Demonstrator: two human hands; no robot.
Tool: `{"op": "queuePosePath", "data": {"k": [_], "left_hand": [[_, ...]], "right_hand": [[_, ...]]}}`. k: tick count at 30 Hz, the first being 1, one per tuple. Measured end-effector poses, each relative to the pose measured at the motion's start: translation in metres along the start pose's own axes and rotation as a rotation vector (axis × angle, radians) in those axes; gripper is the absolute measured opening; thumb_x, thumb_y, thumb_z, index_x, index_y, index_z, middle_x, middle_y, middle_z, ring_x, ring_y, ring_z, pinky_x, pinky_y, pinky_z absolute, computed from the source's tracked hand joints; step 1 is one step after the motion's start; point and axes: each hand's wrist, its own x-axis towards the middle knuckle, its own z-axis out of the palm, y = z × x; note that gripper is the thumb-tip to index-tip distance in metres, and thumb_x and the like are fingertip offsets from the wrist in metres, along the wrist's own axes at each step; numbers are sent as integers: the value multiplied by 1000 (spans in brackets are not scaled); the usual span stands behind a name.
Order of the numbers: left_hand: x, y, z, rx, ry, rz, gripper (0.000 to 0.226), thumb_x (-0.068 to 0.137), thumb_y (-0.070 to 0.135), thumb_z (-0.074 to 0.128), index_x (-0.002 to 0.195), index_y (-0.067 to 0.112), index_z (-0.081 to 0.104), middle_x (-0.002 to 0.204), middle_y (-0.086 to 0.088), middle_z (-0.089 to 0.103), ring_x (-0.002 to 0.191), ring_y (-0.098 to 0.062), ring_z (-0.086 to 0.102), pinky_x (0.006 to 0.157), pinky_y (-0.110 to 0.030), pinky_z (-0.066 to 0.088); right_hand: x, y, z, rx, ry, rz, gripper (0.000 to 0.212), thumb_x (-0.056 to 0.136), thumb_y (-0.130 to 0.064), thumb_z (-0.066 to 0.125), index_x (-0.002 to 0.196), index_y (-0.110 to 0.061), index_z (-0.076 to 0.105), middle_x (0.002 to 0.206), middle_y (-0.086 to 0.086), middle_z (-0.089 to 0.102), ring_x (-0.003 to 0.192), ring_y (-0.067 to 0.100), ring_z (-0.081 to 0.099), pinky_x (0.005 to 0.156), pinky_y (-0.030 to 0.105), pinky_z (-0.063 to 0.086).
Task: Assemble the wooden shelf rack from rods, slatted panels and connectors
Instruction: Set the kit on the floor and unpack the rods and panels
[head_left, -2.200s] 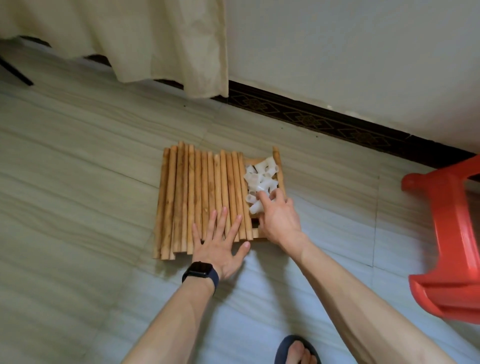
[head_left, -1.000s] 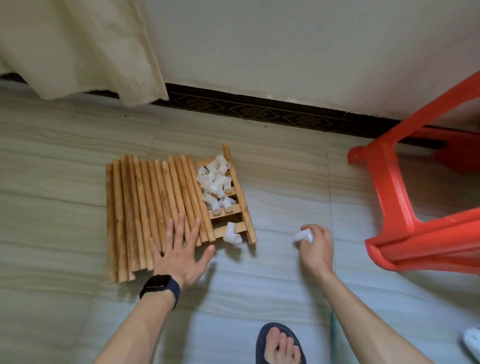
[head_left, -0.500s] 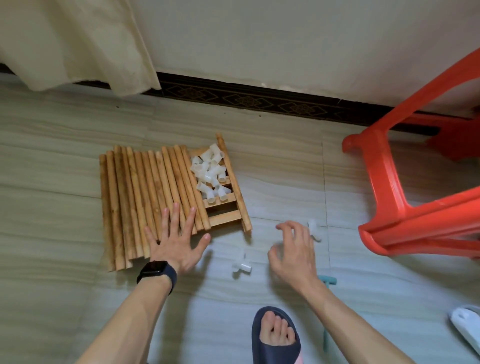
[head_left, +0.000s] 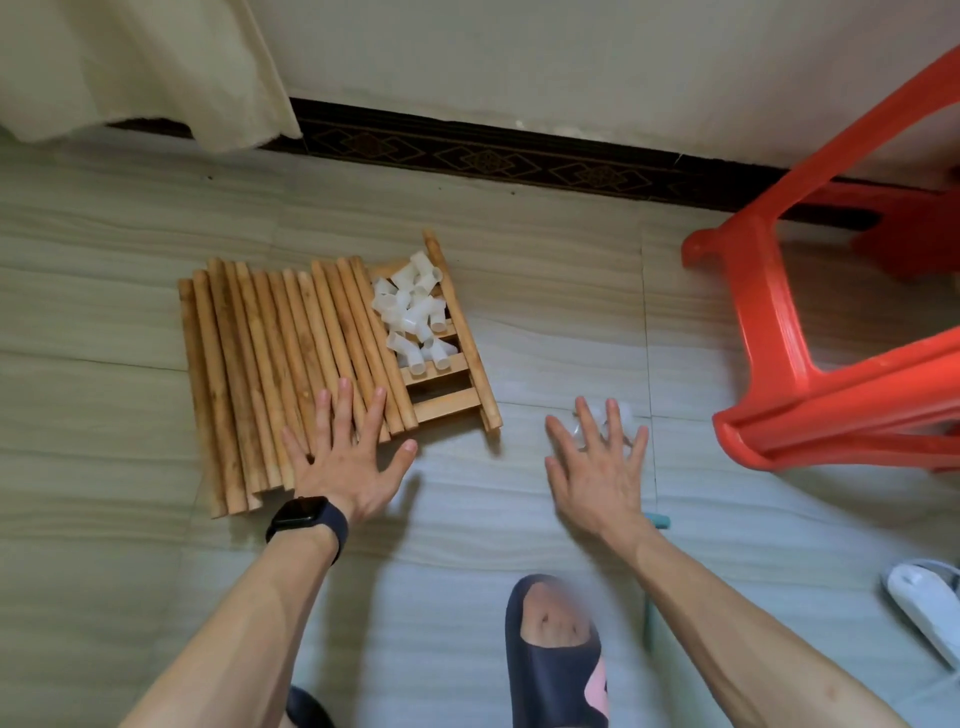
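Observation:
Several wooden rods (head_left: 270, 364) lie side by side on a slatted panel (head_left: 447, 400) on the floor. A heap of white plastic connectors (head_left: 415, 317) fills the panel's right end. My left hand (head_left: 343, 457) rests flat, fingers spread, on the near ends of the rods. My right hand (head_left: 602, 467) hovers spread over the tiles right of the panel, above two loose white connectors (head_left: 621, 415) that it partly hides. It holds nothing.
A red plastic stool (head_left: 810, 364) lies tipped at the right. A cream curtain (head_left: 140, 67) hangs at the back left above a dark skirting. My foot in a dark slipper (head_left: 556, 654) is at the bottom, a white slipper (head_left: 924, 603) at the far right.
My right hand carried connectors from the panel to the floor on the right, let them go and spread open. A connector that lay near the panel's front is no longer seen there. My left hand stayed put.

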Motion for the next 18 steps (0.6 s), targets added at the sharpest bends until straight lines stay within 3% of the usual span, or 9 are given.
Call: {"op": "queuePosePath", "data": {"k": [4, 9, 11, 14, 16, 18], "left_hand": [[-1, 1, 1, 6, 5, 2, 79, 90, 80, 8, 146, 44, -34, 146, 4, -55, 139, -23, -45, 112, -63, -21], [-4, 2, 6, 26, 11, 6, 83, 73, 85, -16, 138, 43, -45, 141, 4, -61, 137, -24, -48, 113, -64, -20], [-2, 1, 7, 9, 25, 3, 83, 70, 84, -18, 137, 43, -47, 141, 4, -61, 137, -23, -49, 115, -65, -19], [2, 3, 6, -20, 40, -4, 85, 66, 87, -19, 133, 44, -49, 141, 5, -61, 133, -22, -52, 114, -65, -20], [3, 4, 8, -31, 46, -14, 82, 67, 85, -18, 131, 45, -50, 139, 6, -62, 129, -20, -57, 114, -64, -22], [4, 5, 10, -23, 49, -25, 78, 72, 82, -14, 129, 45, -51, 138, 6, -63, 125, -19, -60, 113, -64, -22]], "right_hand": [[14, 15, -9, 99, -150, 91, 54, 102, -55, 27, 154, -47, 16, 166, -6, -18, 149, 35, -24, 114, 72, -3], [18, 1, -29, 95, -117, 139, 49, 100, -62, 28, 147, -51, 32, 167, 1, -11, 148, 41, -25, 111, 76, -6], [25, -22, -46, 130, 20, 58, 48, 99, -60, 34, 145, -46, 40, 168, 3, 3, 150, 40, -18, 113, 73, -3], [46, -68, -81, 309, 297, -158, 59, 92, -61, 44, 142, -28, 47, 159, 6, 33, 151, 33, 11, 118, 62, 21], [67, -101, -105, 403, 285, -270, 70, 90, -64, 47, 149, -27, 38, 160, 6, 29, 150, 29, 16, 119, 53, 25], [90, -131, -123, 401, 177, -352, 78, 90, -65, 51, 156, -36, 20, 165, 6, 12, 150, 31, 12, 120, 51, 21]]}}
